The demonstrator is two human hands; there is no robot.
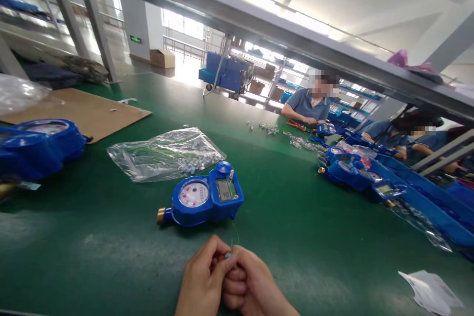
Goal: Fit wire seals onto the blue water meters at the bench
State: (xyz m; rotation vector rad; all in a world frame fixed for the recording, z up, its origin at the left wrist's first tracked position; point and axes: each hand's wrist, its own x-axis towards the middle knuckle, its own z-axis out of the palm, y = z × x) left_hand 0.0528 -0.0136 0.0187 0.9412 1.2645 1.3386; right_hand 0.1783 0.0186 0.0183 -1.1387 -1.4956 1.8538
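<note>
A blue water meter (203,196) with a round dial, a small display and a brass end fitting lies on the green table (111,237) just beyond my hands. A thin wire (234,229) runs from the meter's right side down to my fingers. My left hand (203,281) and my right hand (252,286) are pressed together at the near edge. Both pinch a tiny seal piece (229,255) at the wire's end.
A clear plastic bag of small metal parts (166,154) lies behind the meter. More blue meters (37,145) sit at the left beside cardboard (81,111). At the right are several meters (351,168), blue trays and seated co-workers. A white scrap (431,291) lies near right.
</note>
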